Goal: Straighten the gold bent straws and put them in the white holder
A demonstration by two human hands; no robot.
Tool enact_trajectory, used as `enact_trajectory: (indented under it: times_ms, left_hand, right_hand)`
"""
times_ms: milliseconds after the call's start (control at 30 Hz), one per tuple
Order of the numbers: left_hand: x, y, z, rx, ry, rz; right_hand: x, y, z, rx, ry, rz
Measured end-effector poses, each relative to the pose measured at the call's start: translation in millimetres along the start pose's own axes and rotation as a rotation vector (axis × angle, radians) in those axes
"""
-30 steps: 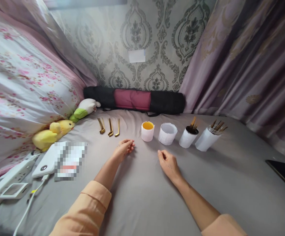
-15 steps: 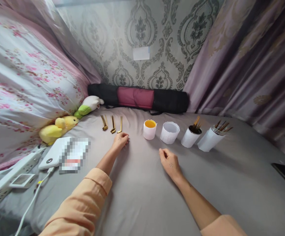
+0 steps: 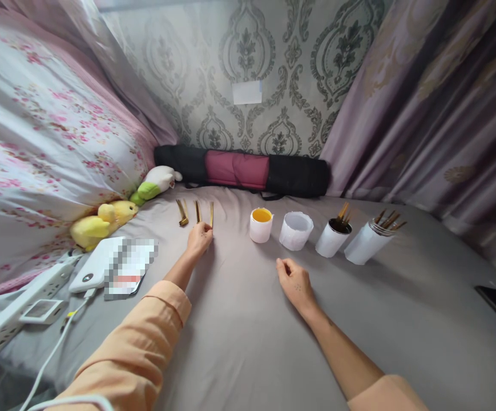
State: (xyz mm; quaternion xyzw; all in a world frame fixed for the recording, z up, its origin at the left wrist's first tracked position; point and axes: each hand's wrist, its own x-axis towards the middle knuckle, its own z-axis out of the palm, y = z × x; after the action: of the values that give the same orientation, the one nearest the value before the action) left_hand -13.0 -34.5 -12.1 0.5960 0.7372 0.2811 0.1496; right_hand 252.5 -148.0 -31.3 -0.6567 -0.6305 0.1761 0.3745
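My left hand [image 3: 200, 238] is at the near ends of two thin gold-coloured pieces, a middle one [image 3: 197, 211] and a right one [image 3: 212, 214]. Its fingers are closed and pointing down; what they grip, if anything, is hidden. Left of it lies another gold-coloured piece, bent at its near end [image 3: 183, 221]. My right hand [image 3: 295, 283] rests on the grey sheet, fingers curled, with nothing visible in them. Just beyond it stand a white cup with yellow inside [image 3: 260, 229] and a wider white cup [image 3: 295, 235].
Two white containers hold thin sticks: a dark-mouthed can [image 3: 330, 242] and a tilted-looking jar [image 3: 363, 246]. A black and maroon roll bag [image 3: 237, 169] lies by the wall. At left are plush toys [image 3: 102, 224], a white power bank [image 3: 97, 267] and a power strip [image 3: 20, 308].
My left hand has moved a little left and farther away, now covering the near ends of the middle and right gold pieces. My right hand has stayed in place.
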Motion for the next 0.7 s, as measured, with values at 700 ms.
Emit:
enact_trajectory:
  times_ms: [700]
  left_hand:
    - [17.5,-4.1,5.4,0.326,0.016,0.127]
  right_hand:
    - [0.8,1.4,0.6,0.011,0.006,0.01]
